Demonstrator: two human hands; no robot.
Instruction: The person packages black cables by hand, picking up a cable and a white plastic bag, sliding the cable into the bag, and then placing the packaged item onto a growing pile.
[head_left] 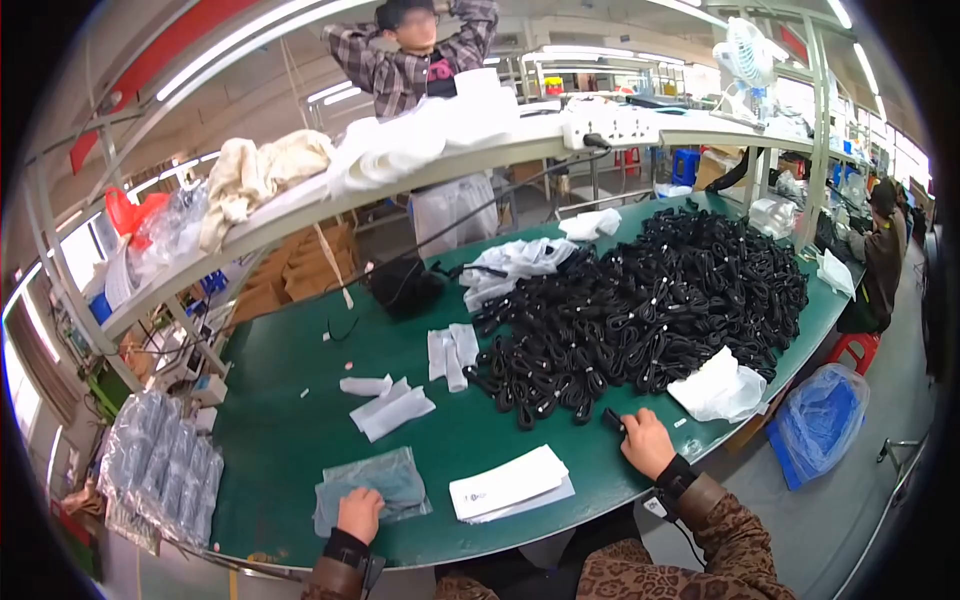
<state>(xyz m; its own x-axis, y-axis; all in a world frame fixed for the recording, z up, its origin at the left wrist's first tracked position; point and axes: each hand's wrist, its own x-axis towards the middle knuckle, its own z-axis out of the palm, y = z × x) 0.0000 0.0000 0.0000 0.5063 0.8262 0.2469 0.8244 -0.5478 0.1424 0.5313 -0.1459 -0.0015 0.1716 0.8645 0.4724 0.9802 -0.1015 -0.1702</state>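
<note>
Down at the near edge, the left hand (358, 515) rests fingertips-down on the bags (400, 482); whether it's pinching one, I can't tell. Papers (510, 485) lie between the hands, and here's the right hand (648, 443), thumb and fingers pinching a black piece (612, 419) just beside the cables (650, 300), heaped across the green table (280, 430)! Beyond runs the shelf (530, 148), and behind it a person (405, 85), arms raised.

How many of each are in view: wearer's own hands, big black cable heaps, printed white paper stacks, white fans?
Wearer's own left hand and right hand: 2
Big black cable heap: 1
Printed white paper stack: 1
White fan: 1
Total: 5
</note>
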